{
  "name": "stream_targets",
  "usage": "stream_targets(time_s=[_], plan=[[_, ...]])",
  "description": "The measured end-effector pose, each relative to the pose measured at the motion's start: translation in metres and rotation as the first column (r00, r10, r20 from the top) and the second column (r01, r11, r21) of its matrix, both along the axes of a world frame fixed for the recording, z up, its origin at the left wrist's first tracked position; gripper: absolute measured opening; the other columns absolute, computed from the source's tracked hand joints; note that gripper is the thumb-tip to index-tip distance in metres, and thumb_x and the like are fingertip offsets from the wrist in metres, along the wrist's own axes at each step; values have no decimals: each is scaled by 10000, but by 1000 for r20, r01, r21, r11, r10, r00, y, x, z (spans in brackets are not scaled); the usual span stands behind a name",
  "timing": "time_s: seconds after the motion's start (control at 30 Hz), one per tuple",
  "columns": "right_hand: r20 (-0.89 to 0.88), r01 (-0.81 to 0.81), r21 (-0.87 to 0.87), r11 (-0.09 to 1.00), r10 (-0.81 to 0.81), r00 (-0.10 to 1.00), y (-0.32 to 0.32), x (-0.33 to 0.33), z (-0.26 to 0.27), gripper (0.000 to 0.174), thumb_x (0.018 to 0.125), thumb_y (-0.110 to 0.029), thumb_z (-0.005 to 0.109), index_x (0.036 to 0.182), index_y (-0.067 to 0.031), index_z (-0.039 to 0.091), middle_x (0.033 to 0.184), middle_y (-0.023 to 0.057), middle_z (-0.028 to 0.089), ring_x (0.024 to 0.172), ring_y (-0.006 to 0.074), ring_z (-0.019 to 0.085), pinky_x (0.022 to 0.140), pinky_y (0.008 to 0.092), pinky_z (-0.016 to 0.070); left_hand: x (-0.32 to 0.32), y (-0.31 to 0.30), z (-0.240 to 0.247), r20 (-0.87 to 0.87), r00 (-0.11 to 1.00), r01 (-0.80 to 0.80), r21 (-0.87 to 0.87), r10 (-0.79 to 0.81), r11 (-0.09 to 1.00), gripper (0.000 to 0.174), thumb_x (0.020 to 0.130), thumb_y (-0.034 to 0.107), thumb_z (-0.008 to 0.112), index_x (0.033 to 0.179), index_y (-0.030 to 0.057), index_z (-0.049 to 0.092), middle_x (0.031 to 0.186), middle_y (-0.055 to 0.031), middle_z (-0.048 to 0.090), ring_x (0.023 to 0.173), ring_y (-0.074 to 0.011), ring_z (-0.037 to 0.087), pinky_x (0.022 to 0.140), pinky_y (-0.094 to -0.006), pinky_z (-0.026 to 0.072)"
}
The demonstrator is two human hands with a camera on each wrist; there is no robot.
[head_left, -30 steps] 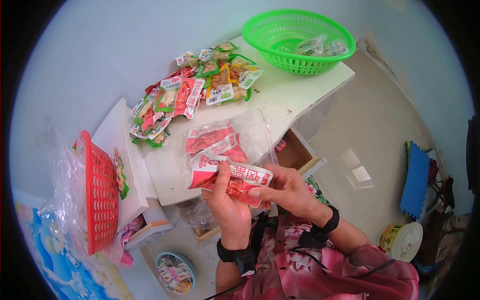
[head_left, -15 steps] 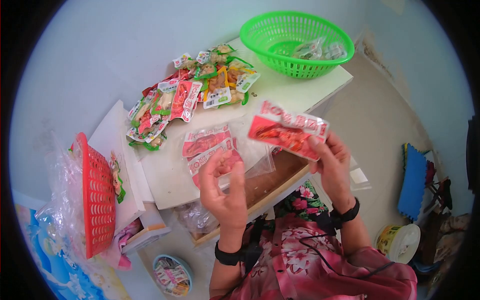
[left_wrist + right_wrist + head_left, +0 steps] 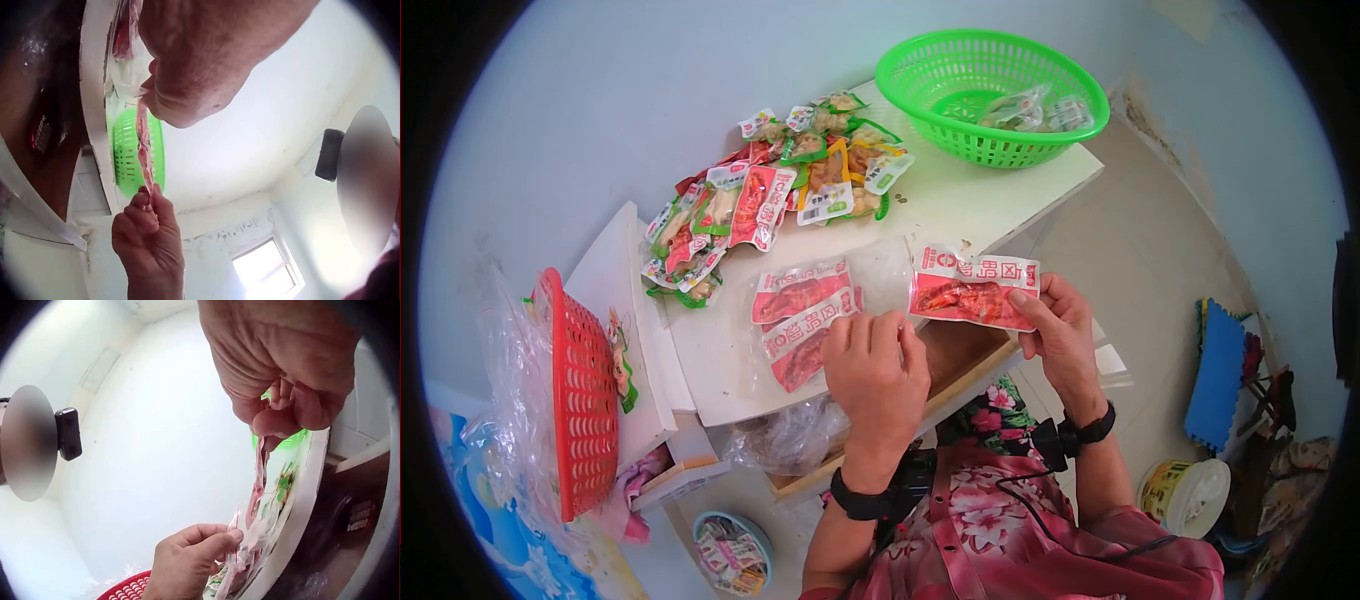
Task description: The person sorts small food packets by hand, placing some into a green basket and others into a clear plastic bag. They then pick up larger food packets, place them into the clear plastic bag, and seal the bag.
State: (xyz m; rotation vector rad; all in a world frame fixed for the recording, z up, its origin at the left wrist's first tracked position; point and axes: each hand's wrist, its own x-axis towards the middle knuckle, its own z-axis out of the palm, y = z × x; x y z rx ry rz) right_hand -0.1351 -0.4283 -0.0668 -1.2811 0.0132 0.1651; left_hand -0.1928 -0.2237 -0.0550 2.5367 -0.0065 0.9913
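My right hand (image 3: 1060, 335) pinches one end of a red-and-white snack packet (image 3: 970, 300), held level at the right side of a clear plastic bag (image 3: 885, 275). Inside the bag, flat on the white table, lie two similar packets (image 3: 805, 335). Back of the hand up, my left hand (image 3: 875, 380) is at the bag's near edge. The right wrist view shows the left thumb and fingers (image 3: 194, 553) pinching the clear film. In the left wrist view the held packet (image 3: 144, 147) appears edge-on, in front of the green basket.
Behind the bag lies a heap of snack packets (image 3: 730, 205). A green basket (image 3: 1000, 150) with clear-wrapped items stands at the table's far right, a red basket (image 3: 585, 400) at left. An open drawer (image 3: 960, 365) juts out below the table edge.
Both hands held the packet at first. My right hand lifted it away rightward, then lowered it level beside the bag. The left hand released it and moved to the bag's film.
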Motion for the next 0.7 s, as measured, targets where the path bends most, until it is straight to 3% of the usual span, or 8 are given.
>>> stream_targets(time_s=[0.13,0.4,0.6,0.7], plan=[[-17,-99,5,995,99,995,14,4,11,163,953,-148,701,969,-14,610,729,21,657,456,47,489,399,202,324,-2,2,8,81,996,29,-37,-26,999,136,782,-1,716,874,48,629,783,-67,589,758,-282,542,681,-405,439],[-8,-329,-32,944,329,944,58,22,22,168,944,-140,709,978,3,627,734,30,664,451,44,483,407,191,344,-6,4,20,148,988,55,-56,-46,997,159,792,2,711,936,48,662,826,-73,617,772,-289,552,687,-407,451],[-20,-368,62,928,370,929,105,28,10,142,919,-107,717,965,12,653,759,18,660,561,24,520,451,212,361,-12,0,23,150,985,107,-106,-90,989,161,795,8,711,947,39,674,831,-76,617,772,-293,554,696,-410,458],[63,-382,-102,919,389,919,113,33,10,314,909,-71,721,1175,58,618,812,12,667,671,44,571,535,208,436,-13,-2,23,170,978,148,-146,-123,978,162,794,5,712,949,37,673,825,-78,613,772,-291,553,689,-407,459]])
